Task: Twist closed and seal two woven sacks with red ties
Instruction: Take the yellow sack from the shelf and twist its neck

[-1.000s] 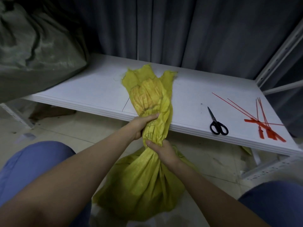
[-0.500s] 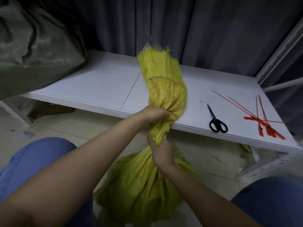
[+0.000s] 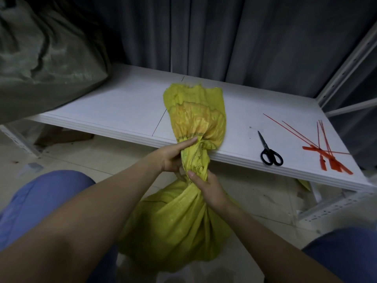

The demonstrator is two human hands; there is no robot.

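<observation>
Upper left: green sack [image 3: 44, 58]. Centre: our left hand [image 3: 173, 156] and right hand [image 3: 206, 185] closed around the twisted neck of the yellow sack [image 3: 177, 221]. Right, on shelf [image 3: 114, 107]: scissors [image 3: 269, 152], red ties [image 3: 324, 150]

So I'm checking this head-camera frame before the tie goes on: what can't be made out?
- Contents of the yellow sack: hidden by its own fabric.
- The twisted neck: partly covered by the left hand and right hand.
- Count of red ties: they overlap, too thin.
- Green sack: cut off by the left edge.
</observation>
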